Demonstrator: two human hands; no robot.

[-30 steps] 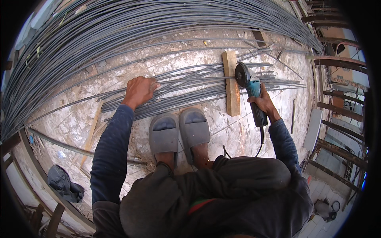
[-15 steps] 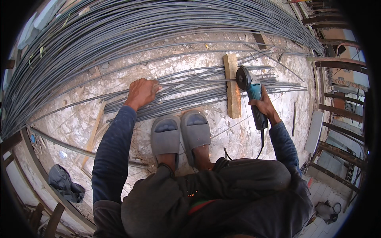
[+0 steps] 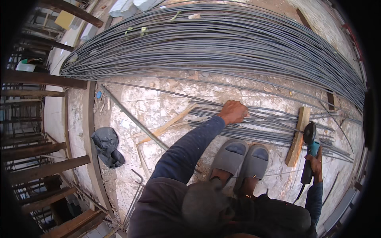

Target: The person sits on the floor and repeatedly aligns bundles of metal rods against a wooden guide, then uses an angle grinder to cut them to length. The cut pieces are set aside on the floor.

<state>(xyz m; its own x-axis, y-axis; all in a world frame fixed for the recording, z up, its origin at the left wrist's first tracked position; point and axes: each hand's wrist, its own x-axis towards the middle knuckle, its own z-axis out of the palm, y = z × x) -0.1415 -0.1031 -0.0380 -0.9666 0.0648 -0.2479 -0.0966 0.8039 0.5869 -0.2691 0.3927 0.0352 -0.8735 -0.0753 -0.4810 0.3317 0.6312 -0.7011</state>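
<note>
My left hand (image 3: 233,112) is closed around a long thin steel rod (image 3: 166,91), above a bunch of shorter cut rods (image 3: 254,133) lying on the floor. My right hand (image 3: 315,164) grips the dark rear body of a teal and black angle grinder (image 3: 308,171). Its cutting disc (image 3: 309,133) stands upright against the rods, just right of a wooden block (image 3: 297,139) that lies crosswise under them. Orange sparks show below the block and by my feet. Where the disc meets the rod is too small to make out.
A wide bundle of long steel rods (image 3: 206,47) stretches across the far side. My feet in grey slides (image 3: 228,158) are close to the cut rods. To the left are a black plastic bag (image 3: 108,146), a metal bar (image 3: 135,118), wood strips (image 3: 166,125) and timber beams (image 3: 47,79).
The view has swung to the left, so the hands, rods and block now appear farther right and lower. Both hands keep their holds, and the grinder stays beside the block.
</note>
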